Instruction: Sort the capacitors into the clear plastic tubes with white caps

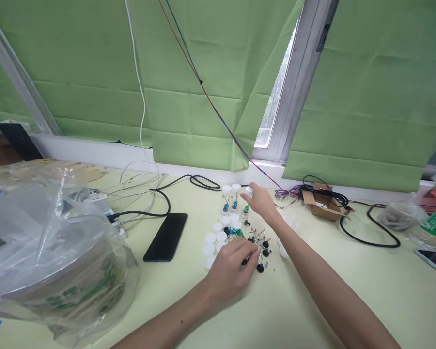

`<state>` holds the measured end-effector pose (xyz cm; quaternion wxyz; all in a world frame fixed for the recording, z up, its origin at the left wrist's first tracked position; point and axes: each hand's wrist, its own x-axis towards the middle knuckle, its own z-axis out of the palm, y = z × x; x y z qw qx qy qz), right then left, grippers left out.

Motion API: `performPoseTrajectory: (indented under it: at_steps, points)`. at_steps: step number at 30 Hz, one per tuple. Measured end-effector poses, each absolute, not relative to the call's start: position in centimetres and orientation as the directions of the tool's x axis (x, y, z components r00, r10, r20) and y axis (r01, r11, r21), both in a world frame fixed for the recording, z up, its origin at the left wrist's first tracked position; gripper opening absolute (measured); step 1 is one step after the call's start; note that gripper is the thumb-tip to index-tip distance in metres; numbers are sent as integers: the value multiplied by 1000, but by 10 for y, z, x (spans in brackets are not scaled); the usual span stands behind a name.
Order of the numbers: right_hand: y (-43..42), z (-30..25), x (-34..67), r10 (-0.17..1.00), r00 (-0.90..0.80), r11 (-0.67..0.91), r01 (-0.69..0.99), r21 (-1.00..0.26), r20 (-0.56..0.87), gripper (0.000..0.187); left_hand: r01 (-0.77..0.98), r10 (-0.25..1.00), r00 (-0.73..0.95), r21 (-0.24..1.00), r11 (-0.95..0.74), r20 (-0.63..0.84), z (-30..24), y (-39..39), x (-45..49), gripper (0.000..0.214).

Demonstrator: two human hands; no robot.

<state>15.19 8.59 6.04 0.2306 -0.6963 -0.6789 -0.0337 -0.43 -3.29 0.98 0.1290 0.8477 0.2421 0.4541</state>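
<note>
My right hand [259,199] reaches to the far side of a cluster of small clear vials, its fingers closed on the white cap [249,190] of one upright vial [245,208] with something green inside. Two more upright capped vials [230,196] stand just left of it. My left hand [230,271] rests nearer me, fingers pinched together over a scatter of small black-headed components with wire legs [261,245]; what it pinches is too small to make out. Several white capped vials [216,240] lie between the hands.
A black phone [166,236] lies left of the vials. A large clear plastic bag over a round container [47,261] fills the left. Black cables [366,228] and a small cardboard box [318,201] sit at the back right, under green blinds.
</note>
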Motion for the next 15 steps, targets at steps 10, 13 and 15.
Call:
performPoseTrajectory:
  at_steps: [10, 13, 15]
  points:
    - [77, 52, 148, 925, 97, 37, 939, -342, 368, 47, 313, 519, 510, 415, -855, 686, 6, -32, -2, 18]
    - [68, 50, 146, 904, 112, 68, 915, -398, 412, 63, 316, 510, 518, 400, -860, 687, 4, -31, -2, 19]
    - [56, 46, 142, 868, 97, 147, 887, -437, 488, 63, 312, 483, 524, 369, -875, 702, 6, -31, -4, 19]
